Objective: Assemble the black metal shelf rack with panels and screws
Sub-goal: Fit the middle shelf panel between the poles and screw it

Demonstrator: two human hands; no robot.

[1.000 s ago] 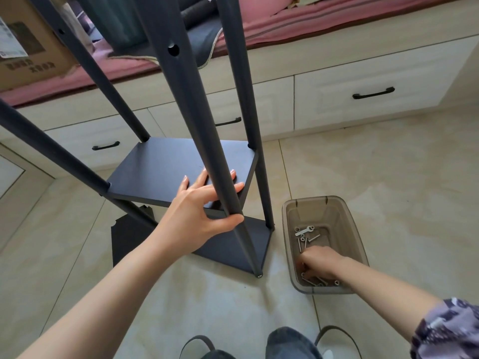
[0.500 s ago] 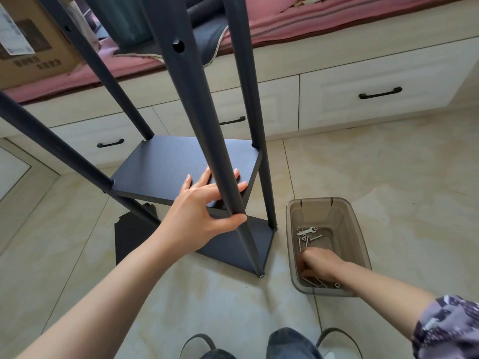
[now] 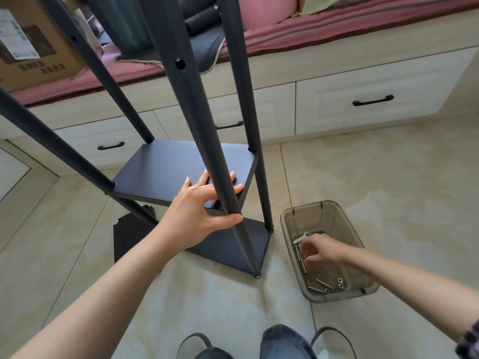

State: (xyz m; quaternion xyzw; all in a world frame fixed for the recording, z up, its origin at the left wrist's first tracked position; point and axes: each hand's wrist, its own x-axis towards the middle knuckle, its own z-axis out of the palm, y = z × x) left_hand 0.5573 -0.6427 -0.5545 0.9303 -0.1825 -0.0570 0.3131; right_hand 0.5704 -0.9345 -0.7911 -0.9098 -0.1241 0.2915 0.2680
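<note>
The black rack (image 3: 197, 112) stands on the tile floor with four tall posts, a middle panel (image 3: 168, 172) and a bottom panel (image 3: 228, 244). My left hand (image 3: 197, 211) wraps the near right post at the middle panel's corner, fingers lying on the panel and thumb in front of the post. My right hand (image 3: 321, 251) reaches into the brown plastic bin (image 3: 334, 297), fingertips curled and pinching at a long screw (image 3: 302, 260). More screws and nuts (image 3: 324, 285) lie at the bin's near end, and a small flat wrench (image 3: 302, 237) lies beside my fingers.
A loose black panel (image 3: 129, 237) lies on the floor behind the rack's left side. White drawers (image 3: 370, 99) with black handles run along the back under a pink-covered bench. A cardboard box (image 3: 33, 53) sits top left. My knees (image 3: 282, 343) are at the bottom edge.
My right hand has moved from the bin's near end to its far end, uncovering the screws near me. My left hand has kept its hold on the post.
</note>
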